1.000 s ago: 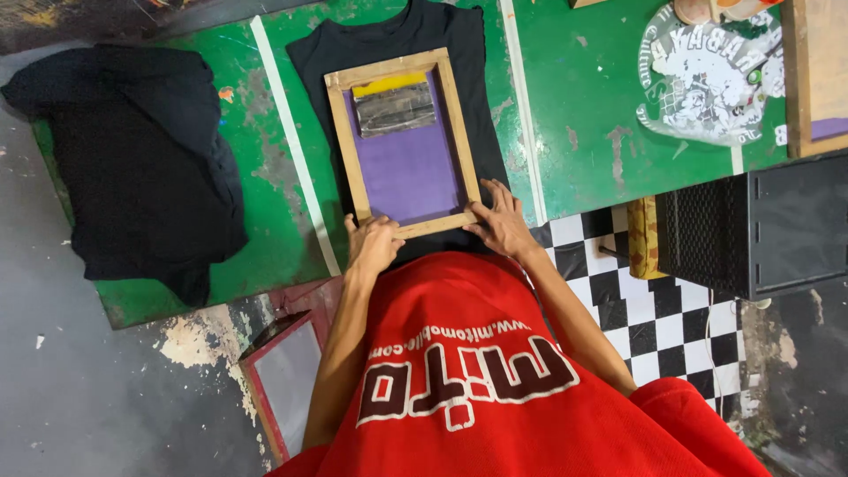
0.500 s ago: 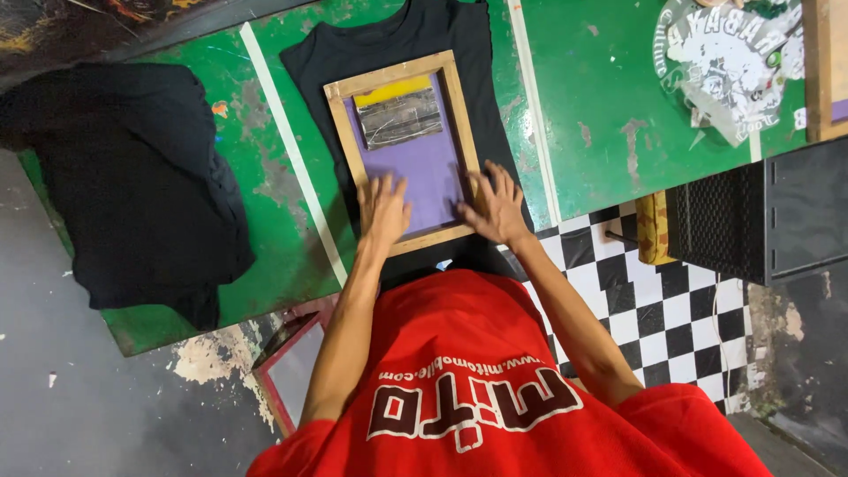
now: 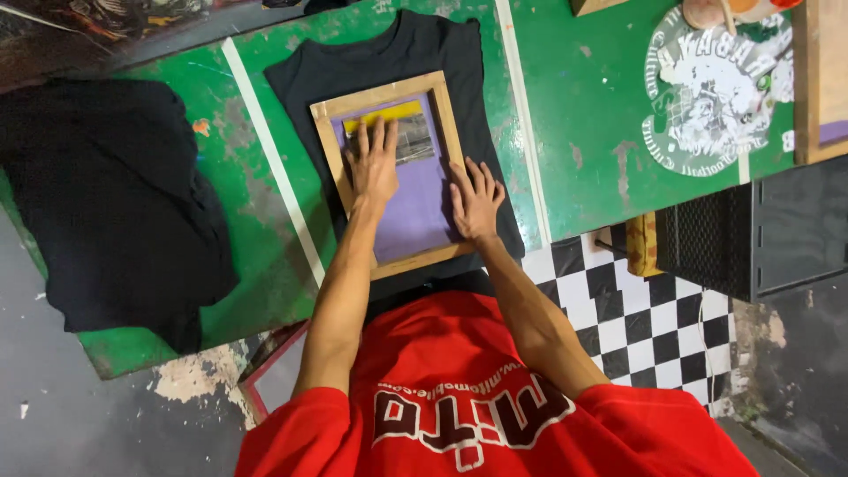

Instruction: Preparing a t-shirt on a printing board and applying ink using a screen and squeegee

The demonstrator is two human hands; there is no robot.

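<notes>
Wooden screen frame (image 3: 329, 141) on black shirt (image 3: 459, 62); left hand (image 3: 374, 164), right hand (image 3: 474, 199) flat on purple mesh (image 3: 417, 208), fingers spread, gripping nothing.

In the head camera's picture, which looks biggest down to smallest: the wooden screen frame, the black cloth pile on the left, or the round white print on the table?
1. Black cloth pile
2. Round white print, partly cut off by the picture's edge
3. Wooden screen frame, close to the print in size, so that order is unsure

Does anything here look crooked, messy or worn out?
The wooden screen frame sits slightly tilted on the black T-shirt, with the left hand and right hand flat on its purple mesh. The green table is scuffed and paint-worn, and a black cloth heap droops over its edge.
</notes>
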